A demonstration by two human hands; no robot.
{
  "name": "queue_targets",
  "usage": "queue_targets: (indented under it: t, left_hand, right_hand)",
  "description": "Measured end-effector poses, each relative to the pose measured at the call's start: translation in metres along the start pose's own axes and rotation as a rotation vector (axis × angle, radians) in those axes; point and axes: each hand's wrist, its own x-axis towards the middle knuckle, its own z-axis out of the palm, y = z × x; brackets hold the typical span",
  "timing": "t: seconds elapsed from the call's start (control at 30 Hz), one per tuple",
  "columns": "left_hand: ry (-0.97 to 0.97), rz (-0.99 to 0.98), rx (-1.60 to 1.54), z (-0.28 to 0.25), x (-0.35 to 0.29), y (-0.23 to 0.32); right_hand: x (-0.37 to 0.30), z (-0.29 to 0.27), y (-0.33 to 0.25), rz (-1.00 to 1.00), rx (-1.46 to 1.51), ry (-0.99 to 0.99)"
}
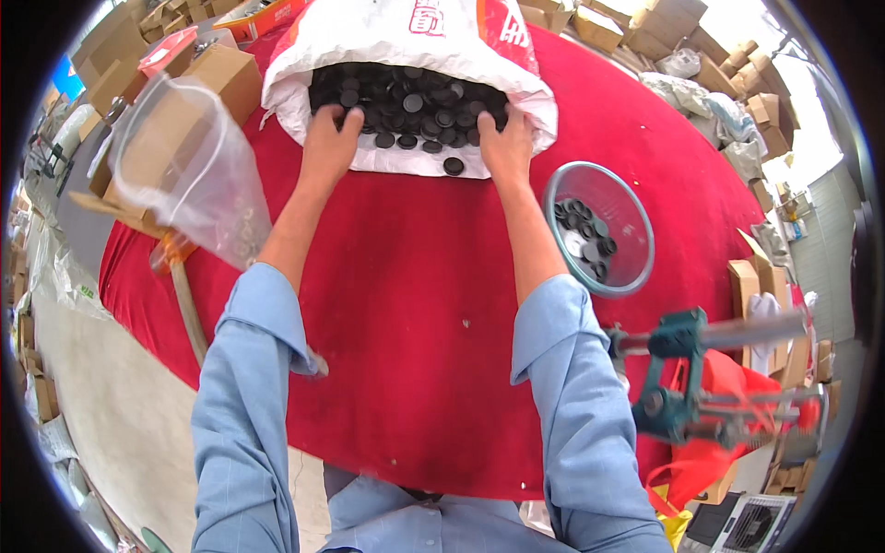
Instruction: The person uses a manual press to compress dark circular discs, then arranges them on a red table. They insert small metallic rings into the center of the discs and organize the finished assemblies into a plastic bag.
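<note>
A white woven sack [387,41] with red print lies at the far side of the table, its mouth facing me. Many small round black caps [415,103] fill the mouth and spill onto its lower lip. My left hand [330,143] reaches in at the left of the mouth, thumb and fingers apart, touching the caps' edge. At the right side, my right hand [507,146] does the same, thumb spread from the fingers beside the sack's rim. Some fingertips are hard to make out. One loose cap [454,166] sits between the hands, nearer my right.
Right of my right forearm stands a clear basin [636,267] holding several black caps. A green metal hand press [678,369] is at the lower right, near a red bag [719,442]. On the left are a translucent bucket-like container [198,175], a hammer [187,304] and cardboard boxes [226,78].
</note>
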Motion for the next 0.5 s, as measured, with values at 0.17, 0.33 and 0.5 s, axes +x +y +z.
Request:
queue_targets:
  t: [0.17,0.33,0.5]
  left_hand:
    - [0.187,0.067,0.258,0.034,0.035,-0.040]
    - [0.185,0.182,0.206,0.057,0.015,-0.035]
    - [-0.023,0.346,0.219,0.061,-0.007,-0.026]
  right_hand:
    - [0.020,0.060,0.022,0.066,-0.070,0.065]
    - [-0.001,0.071,0.014,-0.043,-0.181,0.034]
    - [-0.032,0.063,-0.009,-0.083,0.046,-0.157]
